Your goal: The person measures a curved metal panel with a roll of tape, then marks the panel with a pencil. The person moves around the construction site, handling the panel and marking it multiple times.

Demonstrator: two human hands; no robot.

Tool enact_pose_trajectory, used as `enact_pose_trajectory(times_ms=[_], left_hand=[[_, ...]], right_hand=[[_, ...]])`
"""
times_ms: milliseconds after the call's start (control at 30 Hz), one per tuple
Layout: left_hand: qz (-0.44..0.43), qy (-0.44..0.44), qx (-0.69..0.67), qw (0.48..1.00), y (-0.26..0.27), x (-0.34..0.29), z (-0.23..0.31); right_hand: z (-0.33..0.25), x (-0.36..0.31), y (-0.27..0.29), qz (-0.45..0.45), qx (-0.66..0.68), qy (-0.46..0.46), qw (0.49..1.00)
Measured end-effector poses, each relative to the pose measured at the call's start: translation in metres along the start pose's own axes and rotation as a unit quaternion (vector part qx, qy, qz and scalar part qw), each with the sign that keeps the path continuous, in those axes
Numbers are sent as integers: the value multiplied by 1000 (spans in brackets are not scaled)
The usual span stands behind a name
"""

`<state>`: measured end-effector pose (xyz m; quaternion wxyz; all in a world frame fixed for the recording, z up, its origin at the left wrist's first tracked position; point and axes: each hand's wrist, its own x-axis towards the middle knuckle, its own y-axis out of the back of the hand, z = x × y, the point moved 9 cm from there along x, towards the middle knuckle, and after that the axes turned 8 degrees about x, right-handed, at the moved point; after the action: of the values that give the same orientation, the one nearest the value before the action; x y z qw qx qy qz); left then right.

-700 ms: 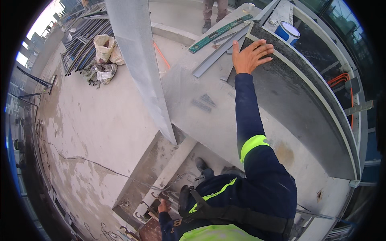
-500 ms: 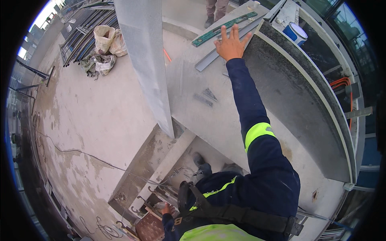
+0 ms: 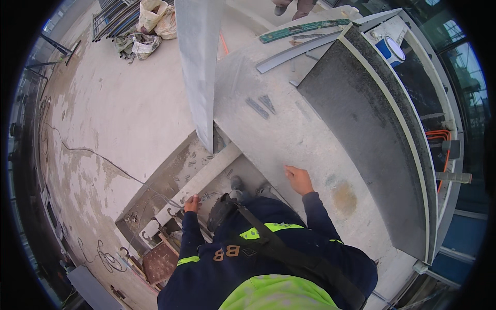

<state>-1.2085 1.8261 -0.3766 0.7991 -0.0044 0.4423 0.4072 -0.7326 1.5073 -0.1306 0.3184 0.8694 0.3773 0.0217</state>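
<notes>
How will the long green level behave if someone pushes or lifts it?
The green level is probably stiff: it's a slim bar, and its curve looks like lens bend. Lying flat on the pale surface, it seems likelier to slide than roll. Being so long, it may swing or dip if lifted near one end.

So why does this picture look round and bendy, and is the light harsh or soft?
Head view: fisheye distortion, with black around the rim and the green spirit level looking bowed; head view: soft, even light, with no hard-edged shadow beside the right hand; head view: what look like pale reflections on the glass panes at upper right.
</notes>
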Motion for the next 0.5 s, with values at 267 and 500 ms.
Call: enact_pose_trajectory(times_ms=[267,500], left_hand=[[-50,-213,300,929,-105,-3,219],[-123,-402,335,843,-229,-92,343]], right_hand=[[20,-68,103,144,-36,-146,978],[-24,-73,164,278,8,31,960]])
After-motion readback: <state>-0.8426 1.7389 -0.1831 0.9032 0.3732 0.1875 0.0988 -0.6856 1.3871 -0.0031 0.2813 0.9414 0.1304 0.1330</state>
